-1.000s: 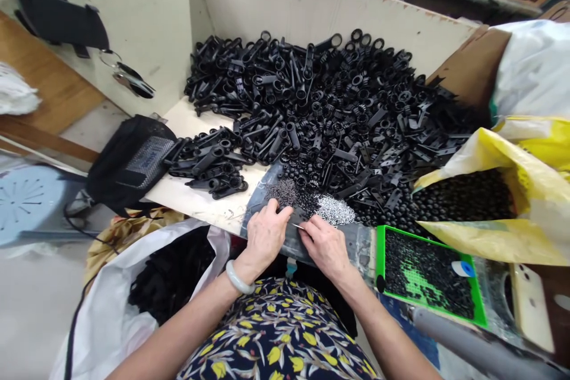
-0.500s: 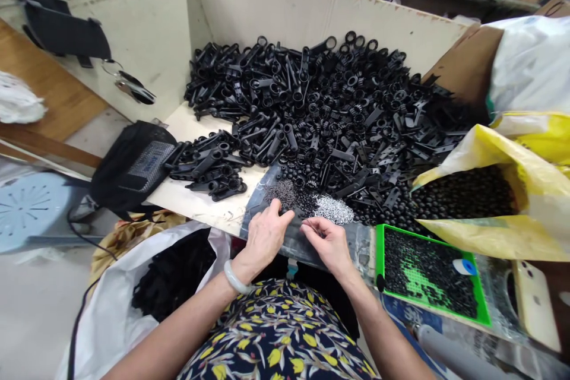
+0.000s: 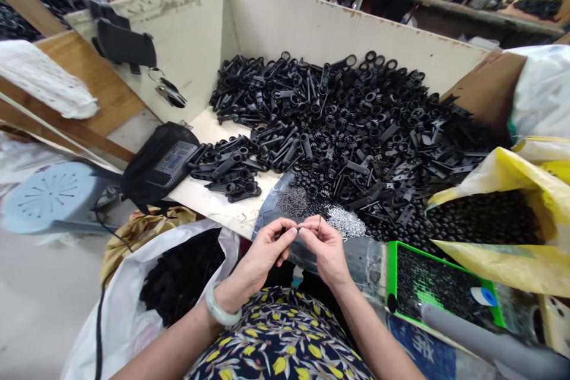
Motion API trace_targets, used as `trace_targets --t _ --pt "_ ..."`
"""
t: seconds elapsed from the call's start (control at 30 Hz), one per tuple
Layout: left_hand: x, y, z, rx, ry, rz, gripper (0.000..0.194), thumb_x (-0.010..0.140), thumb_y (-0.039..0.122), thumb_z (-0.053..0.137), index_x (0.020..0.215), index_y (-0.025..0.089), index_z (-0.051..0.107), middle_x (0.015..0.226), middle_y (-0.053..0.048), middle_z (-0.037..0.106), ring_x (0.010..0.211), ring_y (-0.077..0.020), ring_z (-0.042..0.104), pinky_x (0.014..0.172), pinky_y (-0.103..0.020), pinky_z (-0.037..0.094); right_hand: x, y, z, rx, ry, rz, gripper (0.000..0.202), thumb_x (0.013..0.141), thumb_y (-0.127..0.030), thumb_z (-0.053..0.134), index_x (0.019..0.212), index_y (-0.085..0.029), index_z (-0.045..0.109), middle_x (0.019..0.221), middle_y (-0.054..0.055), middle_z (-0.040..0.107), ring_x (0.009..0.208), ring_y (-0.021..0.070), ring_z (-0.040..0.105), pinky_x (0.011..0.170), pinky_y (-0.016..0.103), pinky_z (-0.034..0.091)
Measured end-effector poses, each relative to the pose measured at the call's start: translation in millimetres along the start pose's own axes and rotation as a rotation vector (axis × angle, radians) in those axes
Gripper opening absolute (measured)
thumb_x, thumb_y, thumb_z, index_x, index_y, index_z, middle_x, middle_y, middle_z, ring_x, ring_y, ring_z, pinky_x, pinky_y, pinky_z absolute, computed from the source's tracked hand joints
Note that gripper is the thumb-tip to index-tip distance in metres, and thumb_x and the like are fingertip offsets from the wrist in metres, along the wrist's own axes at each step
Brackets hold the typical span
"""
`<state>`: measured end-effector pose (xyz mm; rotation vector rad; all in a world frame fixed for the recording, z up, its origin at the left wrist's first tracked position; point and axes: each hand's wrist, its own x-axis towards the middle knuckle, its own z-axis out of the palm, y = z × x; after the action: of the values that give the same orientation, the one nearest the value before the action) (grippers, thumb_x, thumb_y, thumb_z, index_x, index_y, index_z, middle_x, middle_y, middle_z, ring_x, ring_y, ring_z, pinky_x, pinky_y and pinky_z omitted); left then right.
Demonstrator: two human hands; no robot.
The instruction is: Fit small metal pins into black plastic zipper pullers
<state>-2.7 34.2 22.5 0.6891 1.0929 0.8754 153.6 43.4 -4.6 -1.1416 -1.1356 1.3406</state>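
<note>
Meeting at the fingertips over the near edge of the bench (image 3: 227, 214), the left hand (image 3: 270, 247) and right hand (image 3: 326, 251) are pinched closed on a small dark part (image 3: 298, 230), its shape too tiny to tell. Just beyond them lie the brownish bits (image 3: 291, 202) and, to their right, the silver pins (image 3: 346, 222). The heap of black plastic parts (image 3: 329, 113) spreads farther back; the green tray (image 3: 392, 276) sits near right.

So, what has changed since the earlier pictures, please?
The left hand has moved rightward, meeting the right hand at the fingertips; anything gripped or released is too small to tell. The camera view shifted. Black parts, silver pins and green tray look unchanged.
</note>
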Motion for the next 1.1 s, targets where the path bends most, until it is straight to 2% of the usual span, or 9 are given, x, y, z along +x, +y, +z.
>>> trace_targets --t 0.17,0.33,0.5,0.67,0.77,0.87,0.97,1.03,1.1 --pt "0 -8 -6.4 -0.01 0.015 -0.019 0.038 0.085 0.052 0.076 0.102 0.02 0.066 0.07 0.006 0.05 0.049 -0.0048 0.041 0.041 -0.017 0.028 -2 2 -2 -0.178 -0.005 -0.107 0.012 0.091 -0.034 0.074 0.092 -0.023 0.079 0.089 0.003 0.065 0.078 0.0157 0.061 0.065 0.026 0.051" --pt "-2 -9 -6.4 -0.036 0.033 -0.033 0.037 0.083 0.049 0.078 0.101 0.018 0.068 0.073 0.005 0.053 0.048 -0.0039 0.043 0.039 -0.017 0.027 -3 -5 -5 -0.337 -0.038 -0.235 0.008 0.094 -0.026 0.071 0.094 -0.023 0.079 0.084 0.003 0.068 0.072 0.0148 0.063 0.063 0.027 0.051" --pt "-6 -4 -2.1 -0.237 0.017 -0.158 0.036 0.079 0.046 0.081 0.096 0.019 0.066 0.08 0.005 0.056 0.047 -0.003 0.045 0.039 -0.018 0.024 -5 -8 -14 -0.589 -0.111 -0.484 0.017 0.095 -0.019 0.068 0.109 -0.025 0.078 0.094 0.005 0.072 0.076 0.0152 0.067 0.065 0.028 0.055" --pt "-9 -5 0.0 -0.309 0.007 -0.258 0.034 0.078 0.043 0.081 0.096 0.021 0.064 0.08 0.004 0.059 0.047 -0.0049 0.048 0.039 -0.019 0.025 -4 -5 -21 -0.722 -0.153 -0.604 0.02 0.096 -0.019 0.066 0.112 -0.026 0.077 0.092 0.005 0.074 0.076 0.0157 0.07 0.064 0.027 0.058" --pt "-11 -4 1.1 -0.294 -0.01 -0.251 0.031 0.08 0.042 0.078 0.098 0.02 0.066 0.083 0.002 0.061 0.05 -0.0062 0.05 0.042 -0.02 0.028 -6 -6 -21 -0.731 -0.14 -0.607 0.02 0.095 -0.018 0.067 0.111 -0.025 0.076 0.093 0.006 0.074 0.075 0.0154 0.07 0.061 0.026 0.057" --pt "-13 0 1.3 -0.279 -0.035 -0.224 0.027 0.082 0.032 0.07 0.106 0.02 0.069 0.087 -0.001 0.063 0.055 -0.0089 0.054 0.048 -0.023 0.035 -7 -8 -22 -0.698 -0.07 -0.504 0.014 0.094 -0.02 0.068 0.107 -0.024 0.075 0.093 0.006 0.072 0.067 0.0142 0.065 0.056 0.027 0.053" --pt "-16 4 -0.4 -0.249 -0.087 -0.167 0.051 0.079 0.018 0.063 0.13 0.025 0.063 0.095 -0.002 0.065 0.067 -0.011 0.058 0.061 -0.026 0.042 -7 -11 -25 -0.65 0.005 -0.415 0.01 0.094 -0.023 0.068 0.102 -0.023 0.073 0.088 0.004 0.07 0.062 0.0133 0.058 0.054 0.028 0.05" --pt "-17 4 -2.3 -0.222 -0.082 -0.135 0.071 0.078 0.012 0.063 0.145 0.03 0.05 0.099 -0.001 0.066 0.075 -0.0116 0.06 0.07 -0.026 0.045 -9 -10 -27 -0.63 -0.001 -0.399 0.009 0.094 -0.023 0.069 0.102 -0.023 0.073 0.088 0.004 0.069 0.062 0.0133 0.058 0.055 0.028 0.049" --pt "-17 2 -4.1 -0.194 -0.059 -0.135 0.08 0.08 0.013 0.065 0.154 0.029 0.039 0.097 0.0 0.066 0.08 -0.0126 0.061 0.077 -0.027 0.045 -11 -8 -28 -0.622 -0.041 -0.396 0.009 0.093 -0.023 0.07 0.102 -0.023 0.073 0.089 0.003 0.069 0.063 0.0133 0.058 0.055 0.027 0.049"
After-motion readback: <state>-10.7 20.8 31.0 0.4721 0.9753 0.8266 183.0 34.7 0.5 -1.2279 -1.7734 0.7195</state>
